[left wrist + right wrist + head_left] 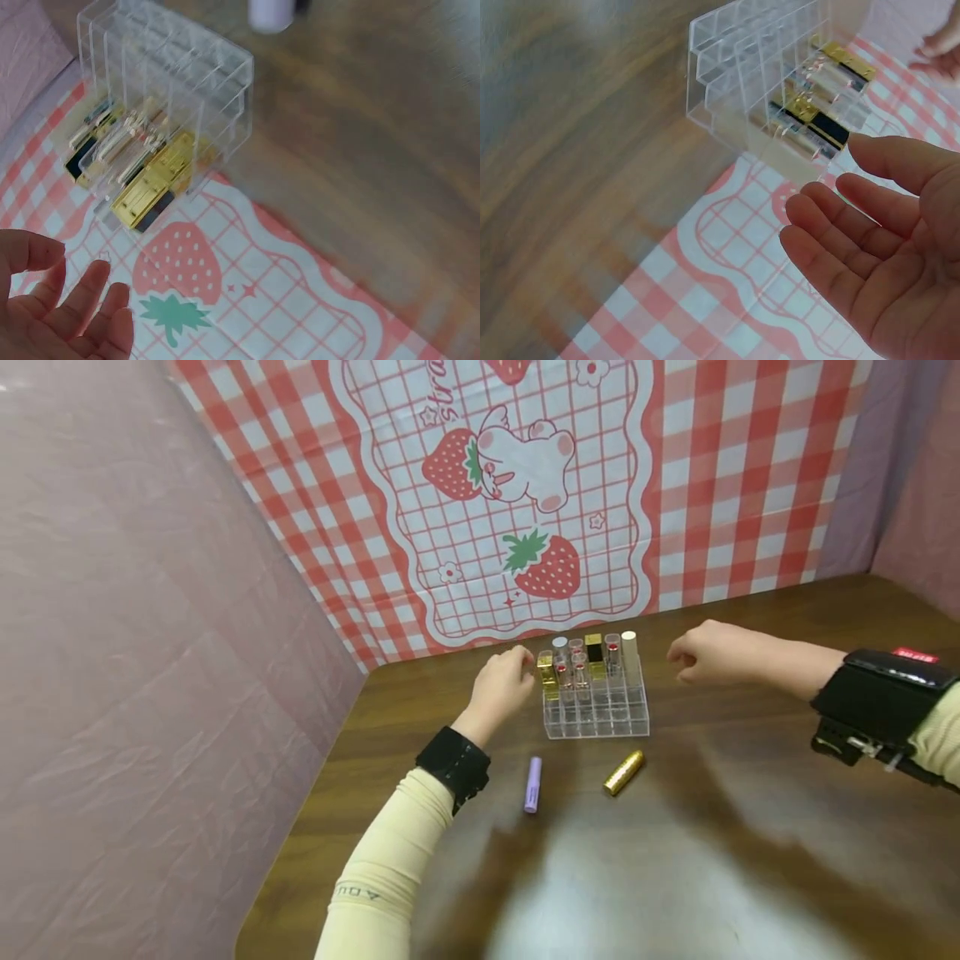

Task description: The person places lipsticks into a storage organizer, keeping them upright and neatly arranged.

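Observation:
A clear acrylic lipstick organiser [596,714] stands on the brown table, its back rows filled with several lipsticks [592,660]. My left hand [501,685] hovers just left of it, fingers loosely curled, holding nothing; the left wrist view shows its empty relaxed fingers [71,315] beside the organiser [161,90]. My right hand [708,652] floats to the organiser's right, empty; the right wrist view shows its open palm [885,255] near the organiser [772,82]. A lilac lipstick [532,784] and a gold glitter lipstick [624,772] lie on the table in front.
A red-checked strawberry cloth [525,485] hangs behind the table as a backdrop. Pink sheeting [135,635] walls the left side. The wooden table [675,860] stretches toward me, with its left edge near the pink sheeting.

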Motion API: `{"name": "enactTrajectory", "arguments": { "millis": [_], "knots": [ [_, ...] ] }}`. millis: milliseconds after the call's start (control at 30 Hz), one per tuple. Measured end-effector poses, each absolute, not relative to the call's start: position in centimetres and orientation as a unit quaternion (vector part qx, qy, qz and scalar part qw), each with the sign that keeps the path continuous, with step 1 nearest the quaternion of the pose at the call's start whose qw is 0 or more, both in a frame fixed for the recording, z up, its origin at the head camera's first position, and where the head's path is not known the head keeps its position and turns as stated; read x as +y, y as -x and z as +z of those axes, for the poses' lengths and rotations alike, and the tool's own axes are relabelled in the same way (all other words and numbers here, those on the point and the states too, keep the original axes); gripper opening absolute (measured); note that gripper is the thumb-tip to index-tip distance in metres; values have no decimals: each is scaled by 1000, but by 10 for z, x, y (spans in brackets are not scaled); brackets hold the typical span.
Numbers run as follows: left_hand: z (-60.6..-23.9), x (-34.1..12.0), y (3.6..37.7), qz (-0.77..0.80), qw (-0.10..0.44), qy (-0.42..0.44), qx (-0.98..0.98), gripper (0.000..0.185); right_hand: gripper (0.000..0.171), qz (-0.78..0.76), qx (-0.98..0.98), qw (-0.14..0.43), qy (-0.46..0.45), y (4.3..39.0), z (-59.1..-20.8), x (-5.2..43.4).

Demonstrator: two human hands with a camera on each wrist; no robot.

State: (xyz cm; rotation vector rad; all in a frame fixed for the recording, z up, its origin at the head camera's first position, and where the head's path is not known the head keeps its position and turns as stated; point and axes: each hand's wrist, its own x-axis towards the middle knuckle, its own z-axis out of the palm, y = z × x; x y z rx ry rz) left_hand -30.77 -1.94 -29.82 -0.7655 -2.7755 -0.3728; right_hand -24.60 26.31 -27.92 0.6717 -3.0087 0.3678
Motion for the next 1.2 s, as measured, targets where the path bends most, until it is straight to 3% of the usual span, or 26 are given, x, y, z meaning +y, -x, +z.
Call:
{"name": "enactTrajectory", "arguments": {
  "millis": [300, 400, 567, 700, 1200],
  "knots": [
    [-329, -38, 276, -68, 111, 248, -960, 16, 27, 154, -970, 44, -184, 221, -292, 260],
    [-343, -42, 264, -41, 70, 235, -969, 19, 27, 160, -969, 50, -180, 216, -300, 265],
    [-364, -47, 245, 1, -25, 221, -975, 41, 28, 157, -970, 58, -177, 209, -306, 274],
    [-371, -50, 235, -1, -72, 222, -972, 41, 28, 157, -970, 60, -177, 207, -306, 277],
    [-358, -48, 251, 9, -103, 236, -966, 29, 29, 160, -973, 39, -162, 204, -310, 290]
  ]
}}
